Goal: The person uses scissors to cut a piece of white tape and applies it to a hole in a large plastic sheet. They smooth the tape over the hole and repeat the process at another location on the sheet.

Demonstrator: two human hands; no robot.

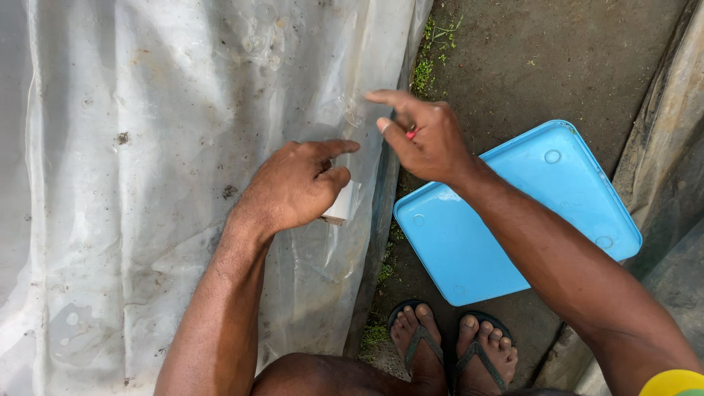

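Tape roll (342,205), white, gripped in left hand (293,187) against clear plastic sheet (147,147); right hand (425,139) pinches the clear tape strip (354,110), small red object in fingers.

No labels, signs or screens show. At mid-frame a clear plastic bag (350,158) hangs against the plastic sheet, holding a small white block (341,205) at its lower end.

A cloudy white plastic sheet (147,147) speckled with dirt, a plain light blue tray (513,213), grey-green sandals (447,352), brown ground (543,59).
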